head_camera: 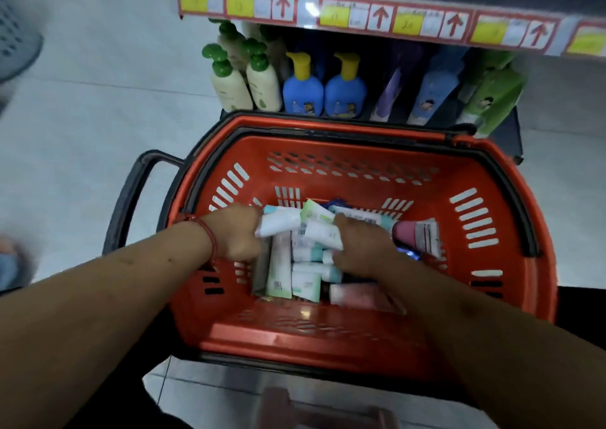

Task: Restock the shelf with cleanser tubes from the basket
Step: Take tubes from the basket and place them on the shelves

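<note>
Orange-red basket (492,179), black handle (131,195); white-teal tubes (278,271); pink tube (414,233); blue bottles (303,95), yellow pumps; red wristband (210,235).

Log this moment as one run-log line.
stage: picking | left hand: grip on white tube | right hand: grip on tube | basket: tubes remain
</note>
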